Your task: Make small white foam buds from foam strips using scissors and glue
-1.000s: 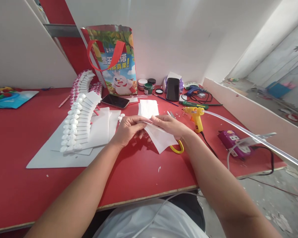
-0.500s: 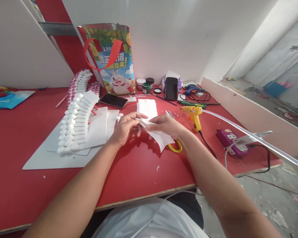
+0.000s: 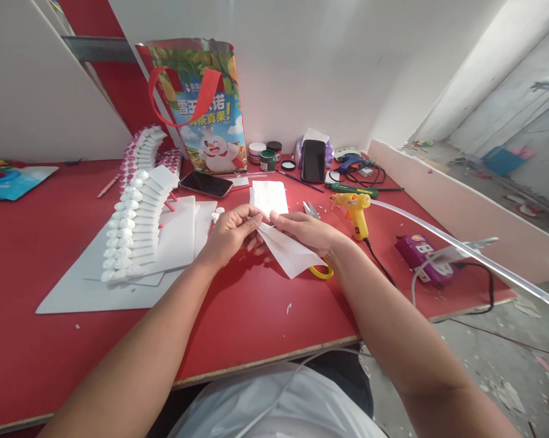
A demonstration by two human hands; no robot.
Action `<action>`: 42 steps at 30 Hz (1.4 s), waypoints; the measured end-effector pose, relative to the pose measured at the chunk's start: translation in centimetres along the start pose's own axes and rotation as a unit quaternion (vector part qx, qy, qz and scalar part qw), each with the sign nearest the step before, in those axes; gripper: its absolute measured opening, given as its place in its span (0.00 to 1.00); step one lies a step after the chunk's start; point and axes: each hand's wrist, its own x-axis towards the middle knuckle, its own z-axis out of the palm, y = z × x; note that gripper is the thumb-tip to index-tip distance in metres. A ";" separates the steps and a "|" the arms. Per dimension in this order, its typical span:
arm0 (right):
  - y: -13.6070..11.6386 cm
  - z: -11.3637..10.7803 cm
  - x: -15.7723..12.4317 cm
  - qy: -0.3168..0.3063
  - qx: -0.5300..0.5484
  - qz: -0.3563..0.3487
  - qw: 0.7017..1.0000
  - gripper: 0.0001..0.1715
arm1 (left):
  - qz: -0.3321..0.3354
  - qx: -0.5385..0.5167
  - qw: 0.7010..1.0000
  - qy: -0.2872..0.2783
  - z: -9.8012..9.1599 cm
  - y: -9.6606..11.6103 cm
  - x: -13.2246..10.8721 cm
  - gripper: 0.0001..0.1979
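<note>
Grip of the left hand (image 3: pixel 231 234) was clamped, thumb to forefinger, on the narrow end of a thin white sheet (image 3: pixel 290 252), held above the counter (image 3: pixel 256 322), back from its front edge. Beside it the right hand (image 3: pixel 308 232) lay along the sheet, though whether its fingers pinched it could not be told. Toward the counter's right edge lay a yellow glue gun (image 3: pixel 358 214).

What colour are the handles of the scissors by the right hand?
Yellow: the scissors' handles show in the head view, partly hidden.
</note>
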 end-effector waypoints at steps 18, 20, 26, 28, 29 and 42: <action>0.6 -0.1 1.0 0.050 -0.097 -0.051 0.993 0.24 | -0.001 0.009 0.999 0.036 0.0 -0.4 0.4 0.15; 0.7 -0.1 1.0 0.012 -0.070 -0.053 0.996 0.26 | 0.006 0.006 0.999 0.033 0.0 -0.6 0.4 0.15; 0.6 0.2 0.8 0.036 -0.058 -0.064 0.996 0.25 | -0.009 -0.035 0.998 0.058 0.1 -0.7 0.5 0.16; 0.4 0.2 0.7 0.053 -0.067 -0.054 0.995 0.25 | -0.007 -0.039 0.998 0.058 0.1 -0.7 0.5 0.16; 0.4 0.2 0.7 0.058 -0.072 -0.048 0.995 0.25 | -0.005 -0.034 0.998 0.055 0.1 -0.8 0.5 0.15; 0.7 0.2 0.6 0.143 -0.518 -0.196 0.820 0.12 | -0.174 -0.008 0.985 0.012 0.4 0.5 0.0 0.23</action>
